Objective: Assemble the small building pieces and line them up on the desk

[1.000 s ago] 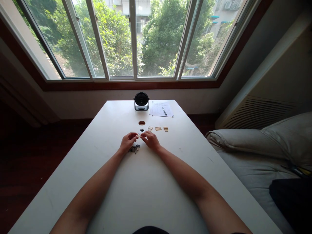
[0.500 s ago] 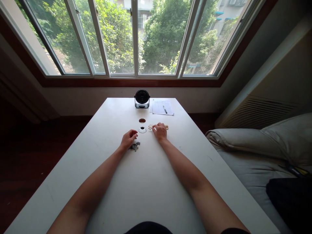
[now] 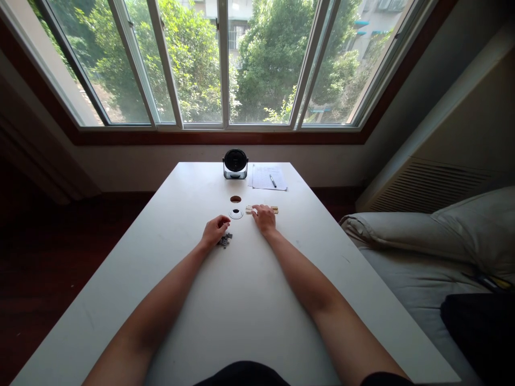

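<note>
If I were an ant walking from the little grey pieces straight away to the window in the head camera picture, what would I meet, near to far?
Little grey pieces → white disc with a dark middle → round brown hole → round black device on a stand → window.

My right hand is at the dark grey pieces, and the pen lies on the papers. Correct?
Not quite: the head view shows the right hand at the tan pieces; the dark grey pieces are by the left hand. The pen does lie on the papers.
</note>
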`<state>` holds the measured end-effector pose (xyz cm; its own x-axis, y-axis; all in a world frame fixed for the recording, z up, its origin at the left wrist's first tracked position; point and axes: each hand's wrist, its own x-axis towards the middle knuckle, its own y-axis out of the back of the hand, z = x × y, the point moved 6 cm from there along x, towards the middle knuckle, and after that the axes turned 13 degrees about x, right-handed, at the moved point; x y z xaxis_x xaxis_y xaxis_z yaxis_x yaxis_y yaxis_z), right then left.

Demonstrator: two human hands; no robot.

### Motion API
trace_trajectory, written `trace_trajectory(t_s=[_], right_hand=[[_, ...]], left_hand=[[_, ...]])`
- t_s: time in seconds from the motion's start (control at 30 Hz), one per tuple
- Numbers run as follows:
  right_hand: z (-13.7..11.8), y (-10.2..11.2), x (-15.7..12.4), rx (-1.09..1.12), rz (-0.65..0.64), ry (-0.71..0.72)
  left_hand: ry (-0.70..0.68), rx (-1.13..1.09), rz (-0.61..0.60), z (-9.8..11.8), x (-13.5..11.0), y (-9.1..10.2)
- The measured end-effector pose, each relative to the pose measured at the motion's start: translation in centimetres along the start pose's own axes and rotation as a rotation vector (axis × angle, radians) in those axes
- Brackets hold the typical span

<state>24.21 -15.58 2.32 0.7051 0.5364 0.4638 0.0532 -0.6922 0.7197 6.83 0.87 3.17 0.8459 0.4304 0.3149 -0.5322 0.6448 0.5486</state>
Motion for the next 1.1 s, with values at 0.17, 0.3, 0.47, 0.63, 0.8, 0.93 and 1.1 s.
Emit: trace_trajectory(t_s=[0.17,0.3,0.47,0.63,0.8,0.93,1.1], right_hand=[[-0.2,0.5,-0.3,0.063,0.019,-0.008],[-2.2,0.3,-1.0,0.203,-0.054,0.072],[-7.0,-1.5,-3.2,0.530,-0.381,0.265],[-10.5,-1.9,-5.2,0.647,-0.621,0.348],[-11.0,-1.3,-5.4,0.545,-0.606,0.369],[-10.9,-1.4,-5.3,0.490,-0.580,0.376],[-10.8,-1.6,-5.4,0.411,-0.539,0.435]], left_hand=[[0.000,0.017,-0.020,-0.2,0.1,-0.3],[0.010,-0.041,0.020,-0.8,0.3,0.0],[0.081,-0.013,0.112,-2.5,0.9,1.4],[0.113,-0.021,0.152,-3.4,1.2,2.1],[0.101,-0.015,0.132,-2.8,0.9,1.8],[0.099,-0.014,0.127,-2.6,0.8,1.7],[0.087,0.021,0.115,-2.7,0.9,1.6]])
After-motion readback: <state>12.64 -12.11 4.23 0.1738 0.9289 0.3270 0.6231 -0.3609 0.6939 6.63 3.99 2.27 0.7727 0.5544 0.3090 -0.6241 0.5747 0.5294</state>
